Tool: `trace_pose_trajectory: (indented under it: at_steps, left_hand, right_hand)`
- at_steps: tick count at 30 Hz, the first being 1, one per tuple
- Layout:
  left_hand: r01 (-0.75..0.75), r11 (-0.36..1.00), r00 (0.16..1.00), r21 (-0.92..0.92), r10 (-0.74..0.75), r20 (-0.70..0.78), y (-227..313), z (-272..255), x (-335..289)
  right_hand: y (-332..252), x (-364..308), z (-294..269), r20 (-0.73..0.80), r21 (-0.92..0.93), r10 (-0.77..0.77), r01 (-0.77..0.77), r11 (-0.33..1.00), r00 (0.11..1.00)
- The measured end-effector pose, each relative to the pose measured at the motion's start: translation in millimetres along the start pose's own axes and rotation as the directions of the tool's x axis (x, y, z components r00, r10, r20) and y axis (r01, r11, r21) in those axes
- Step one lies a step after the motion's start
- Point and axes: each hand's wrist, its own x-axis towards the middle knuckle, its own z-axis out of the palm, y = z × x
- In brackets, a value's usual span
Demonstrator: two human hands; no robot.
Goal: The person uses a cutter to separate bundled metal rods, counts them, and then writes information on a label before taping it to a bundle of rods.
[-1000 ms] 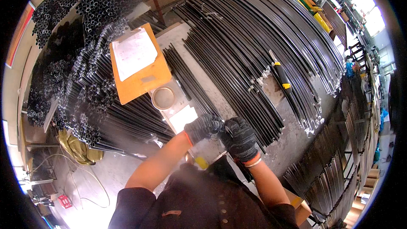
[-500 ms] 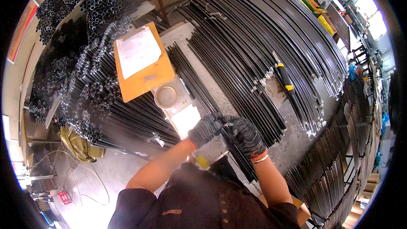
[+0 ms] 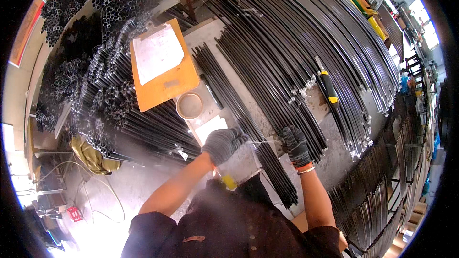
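Both my hands wear dark grey striped knit gloves with orange cuffs. My left hand (image 3: 223, 144) is closed at the edge of a white sheet of paper (image 3: 209, 128). Across from it, my right hand (image 3: 295, 144) is closed too, beside the ends of the long black rods. A thin whitish strand (image 3: 264, 142) runs taut between the two hands; whether it is string or a twisted plastic strip I cannot make out. It passes over a narrow bundle of black rods (image 3: 275, 172) lying on the table.
An orange clipboard (image 3: 191, 80) with papers lies at left, near a shallow round dish (image 3: 190, 106). A black-and-yellow knife (image 3: 328, 88) rests on the wide spread of black rods (image 3: 287, 62). Stacked tubes (image 3: 114, 2) fill the far left; more rods (image 3: 368, 200) stand at right.
My hands were close together over the narrow bundle. They have moved apart, right hand to the right, left slightly left, and the pale strand now shows stretched between them.
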Motion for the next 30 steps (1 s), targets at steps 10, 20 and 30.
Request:
trace_pose_trajectory:
  at_steps: [10, 20, 30]
  left_hand:
    - [0.307, 0.528, 0.944, -0.792, -0.066, 0.322, 19.1, 42.3, 2.2]
    - [-0.085, 0.809, 0.987, -0.581, -0.01, -0.158, 8.6, 79.3, -9.8]
    - [0.284, 0.652, 0.956, -0.703, -0.245, 0.159, 7.9, 60.9, -3.0]
  right_hand:
    - [-121.5, 11.9, -23.5, 0.569, 0.597, -0.164, -0.268, 0.756, 0.806]
    - [-85.5, 46.5, -12.9, -0.134, 0.169, -0.094, 0.116, 0.979, 0.986]
    - [-112.1, 43.5, -4.6, 0.311, -0.076, -0.648, 0.698, 0.712, 0.695]
